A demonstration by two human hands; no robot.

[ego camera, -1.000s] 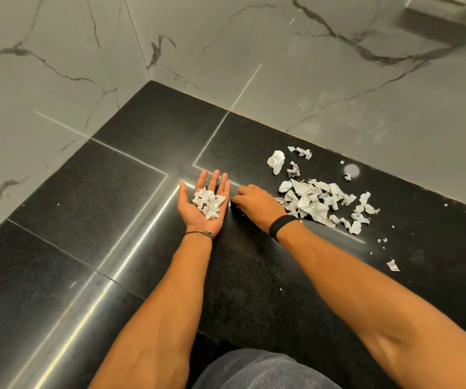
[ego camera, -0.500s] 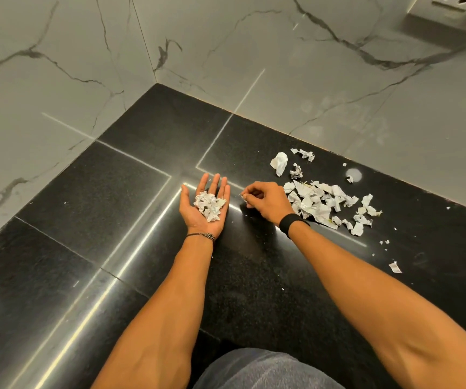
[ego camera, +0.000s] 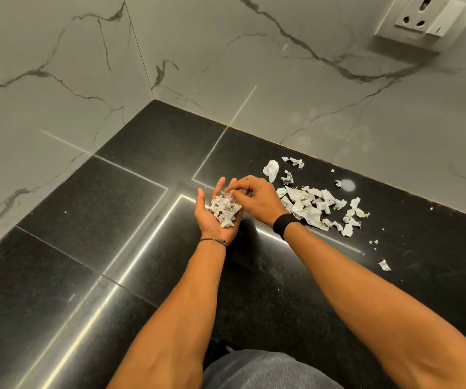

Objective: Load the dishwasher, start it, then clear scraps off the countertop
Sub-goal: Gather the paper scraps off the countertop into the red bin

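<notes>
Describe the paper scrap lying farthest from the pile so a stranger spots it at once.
Find the black countertop under the marble wall, then the pile of white paper scraps close to that wall. The stray scrap lies alone on the dark stone, nearer the person than the pile, well apart from the crowded pieces.

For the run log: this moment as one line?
left hand: palm up, carrying scraps | right hand: pinching scrap over it | countertop: pile uncollected

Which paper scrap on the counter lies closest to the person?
The lone white scrap, lying by itself on the dark countertop, well this side of the main pile.
</notes>
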